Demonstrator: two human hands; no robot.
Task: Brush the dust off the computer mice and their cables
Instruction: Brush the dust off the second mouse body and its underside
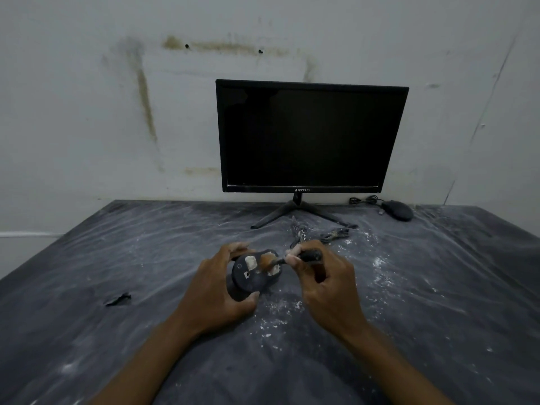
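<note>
While the left hand (217, 290) grips an upturned mouse (252, 274) over the middle of the desk (117, 258), the right hand (327, 283) pinches a brush (287, 260), bristles on the dusty underside. Its cable (321, 233) trails toward the monitor (309, 137). A second mouse (398, 210) lies near the desk's far right corner.

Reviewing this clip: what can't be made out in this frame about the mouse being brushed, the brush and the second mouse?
All in the head view:
- Held mouse: its top side faces away, and the left hand covers its near end.
- Brush: the right hand wraps the handle, and the bristles are blurred.
- Cable of the held mouse: its join to the mouse is hidden behind the hands.
- Second mouse: too small and dark to judge dust.
</note>
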